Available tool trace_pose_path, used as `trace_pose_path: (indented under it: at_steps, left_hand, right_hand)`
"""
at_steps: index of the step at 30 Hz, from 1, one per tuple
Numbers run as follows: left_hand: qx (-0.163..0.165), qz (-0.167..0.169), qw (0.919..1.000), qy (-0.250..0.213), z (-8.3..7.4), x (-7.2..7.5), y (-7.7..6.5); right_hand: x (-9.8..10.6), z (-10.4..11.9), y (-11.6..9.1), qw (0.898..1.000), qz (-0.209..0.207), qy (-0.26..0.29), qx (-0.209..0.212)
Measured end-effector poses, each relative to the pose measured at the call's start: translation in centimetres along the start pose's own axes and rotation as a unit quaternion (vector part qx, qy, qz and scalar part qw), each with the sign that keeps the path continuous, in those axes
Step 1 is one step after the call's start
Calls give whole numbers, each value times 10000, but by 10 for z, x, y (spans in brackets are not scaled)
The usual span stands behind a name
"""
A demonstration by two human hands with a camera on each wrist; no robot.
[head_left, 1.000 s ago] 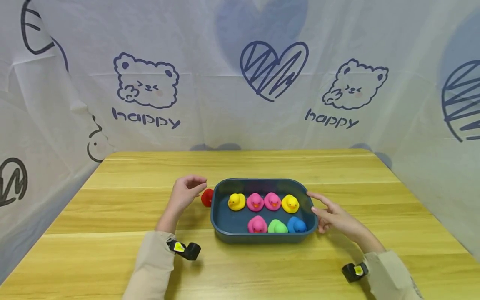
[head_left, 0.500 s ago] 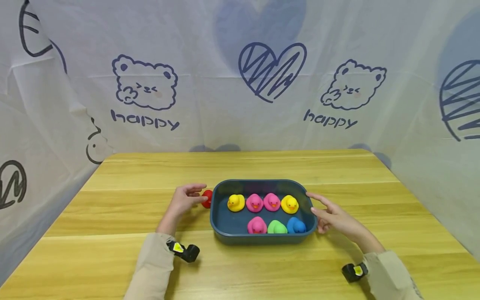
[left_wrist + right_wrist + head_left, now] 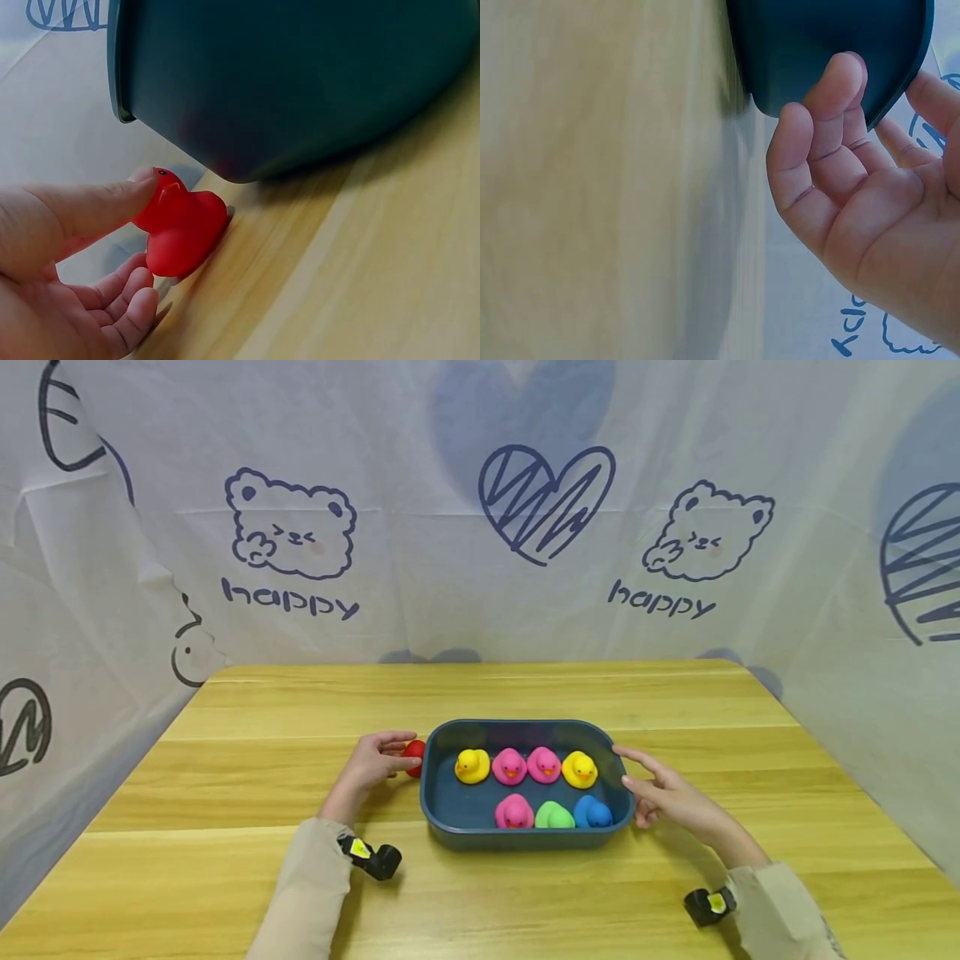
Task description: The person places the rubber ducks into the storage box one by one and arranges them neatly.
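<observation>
A red rubber duck (image 3: 184,232) sits on the table just left of the dark blue-green bin (image 3: 517,839). My left hand (image 3: 372,762) pinches it by the head, thumb on the near side; the index finger is mostly hidden behind. The other fingers curve loosely below, as the left wrist view shows. At the bin's right end, my right hand (image 3: 675,802) rests its fingertips against the rim and outer wall, fingers relaxed. Inside the bin are several rubber ducks: yellow ducks (image 3: 472,766) at both ends of the back row, pink ducks (image 3: 510,767), a green duck (image 3: 555,816) and a blue duck (image 3: 593,812).
The bin stands in the middle of a light wooden table (image 3: 300,702). Behind and beside the table hangs a white cloth (image 3: 420,568) with bear and heart drawings. Small black cameras are strapped at both wrists, over beige sleeves (image 3: 303,885).
My left hand has come down and closed in on the red duck, thumb and finger now at its head. The right hand and the bin have stayed in place.
</observation>
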State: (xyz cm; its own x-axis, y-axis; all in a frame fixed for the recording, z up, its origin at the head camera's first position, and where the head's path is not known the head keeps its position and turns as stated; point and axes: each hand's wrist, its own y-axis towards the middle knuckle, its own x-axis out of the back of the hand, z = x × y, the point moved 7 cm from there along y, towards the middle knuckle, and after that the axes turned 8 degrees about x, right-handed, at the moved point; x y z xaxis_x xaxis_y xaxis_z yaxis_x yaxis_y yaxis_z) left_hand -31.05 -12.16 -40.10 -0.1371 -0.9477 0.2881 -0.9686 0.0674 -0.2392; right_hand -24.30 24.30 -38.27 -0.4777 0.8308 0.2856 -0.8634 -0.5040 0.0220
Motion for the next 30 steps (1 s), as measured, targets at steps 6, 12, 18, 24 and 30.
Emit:
trace_pose_path:
  at_steps: [6, 12, 18, 24, 30]
  left_hand:
    - [116, 99, 9998, 162, 2, 0, 3]
    - [63, 175, 9993, 327, -1, -2, 3]
    - [7, 202, 9994, 272, -3, -2, 2]
    - [-111, 170, 9995, 239, -6, 2, 1]
    - [-207, 122, 9996, -143, -9, 8, 0]
  right_hand:
    - [0, -1, 0, 10000, -9, -9, -43]
    - [0, -1, 0, 10000, -34, -27, -82]
    - [0, -1, 0, 9999, -59, -63, -141]
    - [0, -1, 0, 9998, -57, -78, -175]
    - [0, -1, 0, 9999, -38, -59, -137]
